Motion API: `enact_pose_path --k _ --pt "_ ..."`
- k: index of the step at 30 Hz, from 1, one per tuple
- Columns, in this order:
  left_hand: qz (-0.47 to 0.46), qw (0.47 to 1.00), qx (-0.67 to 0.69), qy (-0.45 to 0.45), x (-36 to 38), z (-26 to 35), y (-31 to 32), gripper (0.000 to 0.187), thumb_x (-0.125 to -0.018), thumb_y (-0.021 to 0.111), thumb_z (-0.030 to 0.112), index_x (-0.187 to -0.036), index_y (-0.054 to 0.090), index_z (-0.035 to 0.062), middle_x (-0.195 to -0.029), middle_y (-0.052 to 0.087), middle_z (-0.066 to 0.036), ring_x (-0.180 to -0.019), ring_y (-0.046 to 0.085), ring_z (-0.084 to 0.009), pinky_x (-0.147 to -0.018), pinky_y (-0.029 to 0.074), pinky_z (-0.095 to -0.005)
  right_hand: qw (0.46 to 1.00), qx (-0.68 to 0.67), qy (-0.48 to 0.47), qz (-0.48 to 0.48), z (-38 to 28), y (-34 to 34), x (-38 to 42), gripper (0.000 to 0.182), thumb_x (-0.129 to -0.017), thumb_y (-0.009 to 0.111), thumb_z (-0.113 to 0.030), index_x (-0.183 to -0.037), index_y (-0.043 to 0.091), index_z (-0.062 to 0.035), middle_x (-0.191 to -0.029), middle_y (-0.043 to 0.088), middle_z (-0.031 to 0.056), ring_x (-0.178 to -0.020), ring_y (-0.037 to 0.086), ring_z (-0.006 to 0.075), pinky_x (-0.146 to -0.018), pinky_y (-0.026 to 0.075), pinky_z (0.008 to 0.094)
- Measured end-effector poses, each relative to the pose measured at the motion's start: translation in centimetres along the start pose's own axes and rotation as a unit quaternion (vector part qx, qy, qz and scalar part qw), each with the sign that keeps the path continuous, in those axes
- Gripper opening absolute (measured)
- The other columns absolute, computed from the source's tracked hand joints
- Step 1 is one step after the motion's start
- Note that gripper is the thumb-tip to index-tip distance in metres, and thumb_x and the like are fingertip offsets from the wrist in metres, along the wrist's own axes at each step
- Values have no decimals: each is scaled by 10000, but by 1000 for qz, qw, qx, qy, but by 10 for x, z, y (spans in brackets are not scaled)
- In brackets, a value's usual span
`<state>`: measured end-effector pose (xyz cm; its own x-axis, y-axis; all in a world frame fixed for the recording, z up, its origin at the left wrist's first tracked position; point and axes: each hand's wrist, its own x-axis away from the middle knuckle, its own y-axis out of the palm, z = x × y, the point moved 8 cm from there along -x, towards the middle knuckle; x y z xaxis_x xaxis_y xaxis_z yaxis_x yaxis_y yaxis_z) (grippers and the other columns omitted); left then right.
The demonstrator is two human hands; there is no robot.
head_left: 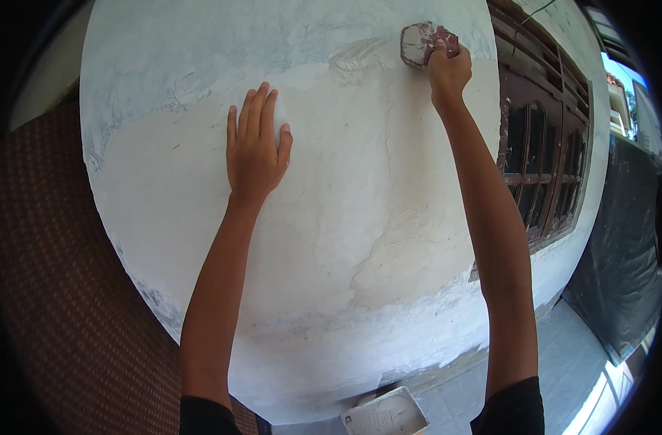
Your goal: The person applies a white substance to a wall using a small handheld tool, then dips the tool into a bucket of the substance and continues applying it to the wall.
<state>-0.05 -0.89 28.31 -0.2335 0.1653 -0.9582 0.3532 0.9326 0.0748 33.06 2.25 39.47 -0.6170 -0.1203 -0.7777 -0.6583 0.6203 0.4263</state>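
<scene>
In the head view my left hand [255, 148] lies flat against the white wall [324, 167], its fingers stretched upward and its thumb a little apart. Higher up and to the right, my right hand [449, 76] grips a reddish-brown putty scraper [418, 45] smeared with white putty, held against the wall near its right edge. Just left of the scraper is a ridged, fresh-looking putty patch [363, 56]. Smooth cream-coloured putty covers the middle of the wall, while the band above looks bluish and rougher. A thin crack-like line runs down below the patch.
Below, a rectangular tray [390, 413] of white putty stands on the grey floor [447, 395]. A brown wooden window [545, 148] is set in the wall on the right, with a dark sheet [614, 254] beyond it. Brown woven matting [63, 275] borders the left.
</scene>
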Motion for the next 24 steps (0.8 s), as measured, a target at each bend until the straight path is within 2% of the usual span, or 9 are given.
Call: enact_pose_path --k 3,4,8,11,13,16,19,23,24 --pt "1 1000 0 -3 0 0 -1 532 -931 550 154 -1443 436 65 -1528 419 -85 -1434 367 -287 -1184 249 -519 984 -118 -75 -112 -14 15 9 416 -967 637 -238 -1247 573 63 -1123 665 146 -977 650 197 -813 532 292" --pt "-1 1000 1 -2 0 0 0 532 -931 551 154 -1443 435 66 -1528 420 -86 -1433 369 -288 -1183 250 -519 973 -47 -161 -157 -27 21 19 399 -976 627 -231 -1240 574 64 -1100 668 133 -963 646 176 -801 529 283" --pt "6 1000 3 4 0 0 -2 535 -931 550 153 -1446 432 65 -1528 419 -86 -1431 372 -290 -1182 251 -521 989 75 -101 -77 -16 18 7 377 -985 618 -224 -1240 580 51 -1088 667 111 -953 640 150 -797 527 287" --pt "3 1000 4 0 0 1 -1 536 -933 548 153 -1448 429 66 -1530 416 -87 -1433 371 -290 -1181 251 -520 985 -127 -85 -85 -17 21 6 373 -984 616 -228 -1253 584 29 -1076 677 118 -925 640 148 -803 522 296" --pt "0 1000 4 -2 0 0 0 535 -933 549 154 -1447 429 65 -1529 416 -89 -1432 371 -290 -1181 251 -519 956 3 -230 -182 -38 39 27 392 -986 616 -234 -1274 576 30 -1078 678 119 -928 639 164 -807 519 292" --pt "1 1000 2 3 1 0 -1 536 -932 551 156 -1446 429 65 -1531 414 -88 -1433 369 -289 -1182 251 -518 986 88 -101 -95 -22 30 13 392 -986 619 -243 -1269 581 26 -1080 678 117 -946 636 164 -818 518 297" --pt "-2 1000 -4 1 0 1 0 544 -925 554 154 -1444 426 52 -1530 413 -95 -1432 367 -292 -1182 252 -519 997 -76 -13 -23 -23 23 13 389 -987 615 -255 -1261 588 19 -1079 676 119 -947 634 156 -823 517 302" --pt "1 1000 8 -8 0 0 -1 554 -920 556 150 -1442 416 33 -1522 413 -112 -1427 369 -302 -1181 254 -520 944 -111 -130 -283 -73 78 66 386 -986 614 -276 -1241 602 14 -1021 683 96 -912 627 144 -802 519 282" --pt "7 1000 14 -13 0 -1 -2 558 -918 557 150 -1442 411 26 -1517 413 -119 -1422 371 -307 -1181 255 -520 942 -35 -213 -256 -83 87 73 383 -965 634 -300 -1224 628 -17 -1019 698 108 -888 647 193 -877 477 382"
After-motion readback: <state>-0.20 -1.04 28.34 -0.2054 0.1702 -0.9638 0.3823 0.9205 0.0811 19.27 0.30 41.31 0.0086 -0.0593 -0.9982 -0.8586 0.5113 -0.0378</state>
